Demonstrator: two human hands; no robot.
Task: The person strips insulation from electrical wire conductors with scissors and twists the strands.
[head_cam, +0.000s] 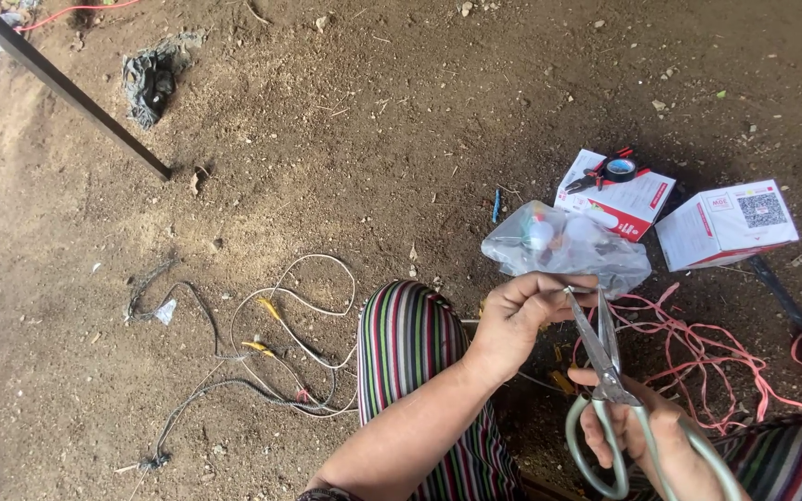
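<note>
- Scissors (619,408) sit closest to you, their pale grey-green loops filled by your right hand (647,436), fingers through the handles and clenched round them, so the blades point up and away from your lap.
- Blades look slightly parted, tips reaching up to your left hand (517,320); that angle brings the cutting edge to whatever your fingers pinch.
- Your left hand is closed in a pinch just above the scissors' tips, thumb against fingertips. The piece held is too small to make out; I cannot tell what it is.
- Left of the scissors, your striped knee (410,343) props the left forearm, which steadies the pinch.
- Just beyond the scissors' tips lies a clear plastic bag (563,246) with small white parts inside, near enough to reach.
- Further beyond, two white and red cardboard boxes (726,223) rest on the dirt; one carries a roll of black tape (620,169) and red-handled pliers (591,176).
- Right of the scissors, pink cord (698,348) lies in loose tangles.
- Well left of the scissors, grey and white wires (262,362) sprawl on the dirt ground (345,121), well apart from your hands.
</note>
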